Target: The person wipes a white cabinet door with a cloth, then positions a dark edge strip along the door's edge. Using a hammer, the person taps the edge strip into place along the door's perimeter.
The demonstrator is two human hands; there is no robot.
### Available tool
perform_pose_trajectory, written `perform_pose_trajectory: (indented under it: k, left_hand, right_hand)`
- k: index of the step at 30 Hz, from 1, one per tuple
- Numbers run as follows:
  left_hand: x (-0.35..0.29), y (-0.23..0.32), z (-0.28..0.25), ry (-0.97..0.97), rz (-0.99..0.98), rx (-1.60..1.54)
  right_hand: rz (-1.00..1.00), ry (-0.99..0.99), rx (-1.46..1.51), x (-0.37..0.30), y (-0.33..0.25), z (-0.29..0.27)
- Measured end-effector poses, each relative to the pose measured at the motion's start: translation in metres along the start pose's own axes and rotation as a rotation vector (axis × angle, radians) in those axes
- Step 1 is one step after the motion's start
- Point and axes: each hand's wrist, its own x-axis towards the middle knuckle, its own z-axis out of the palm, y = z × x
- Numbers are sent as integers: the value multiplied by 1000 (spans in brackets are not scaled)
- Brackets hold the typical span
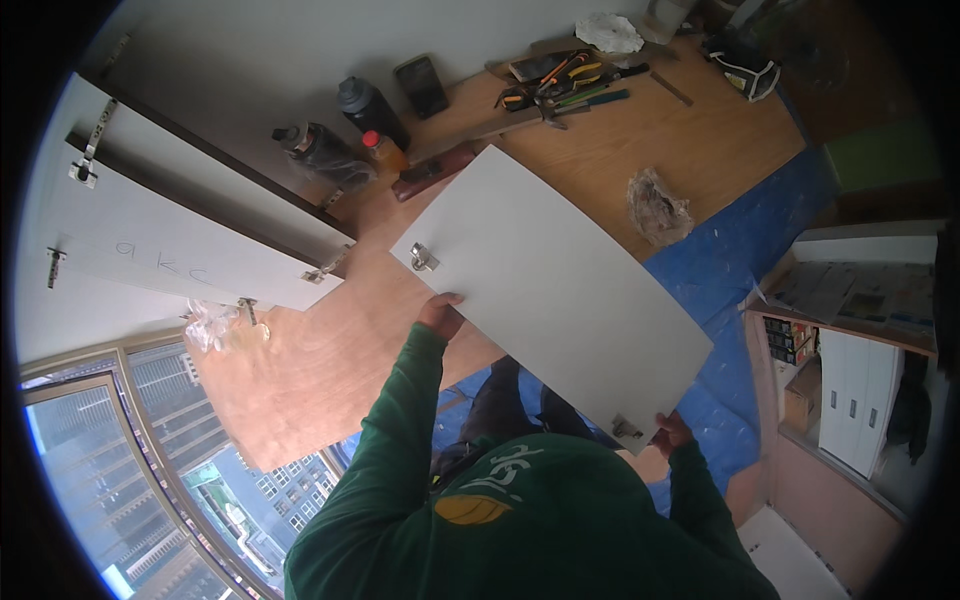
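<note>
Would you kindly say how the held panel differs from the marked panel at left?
The held panel is in the left hand and right hand; the marked panel is untouched. The held panel's face looks plain; the marked panel's bears handwriting. Both are white with metal hinges.

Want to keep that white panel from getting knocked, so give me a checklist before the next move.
1. Left hand on the white panel: ok, at its long near edge.
2. Right hand on the panel: ok, at its short right edge, near the corner.
3. Both hinges fitted: ok, a left hinge and a right hinge show; screw tightness, cannot tell.
4. Hand tools out of the way: ok, lying apart beyond the panel.
5. Dark red case well away: not ok, it appears right by the far corner.
6. Underside unmarked: cannot tell, it faces away.
</note>
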Motion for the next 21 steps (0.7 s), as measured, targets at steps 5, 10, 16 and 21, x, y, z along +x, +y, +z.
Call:
perform_pose_trajectory:
  k: [5, 10, 16, 21]
  left_hand:
    - [3, 8, -10, 71, -13, 76]
    - [-12, 49, 28, 289, -300, 601]
    - [-10, 85, 26, 344, -632, 957]
    - [-10, 116, 58, 122, -681, 1288]
  right_hand:
    - [63, 156, -43, 1, 12, 13]
    - [103, 193, -66, 3, 36, 16]
    - [160, 351, -26, 22, 56, 25]
    - [119, 393, -24, 25, 60, 36]
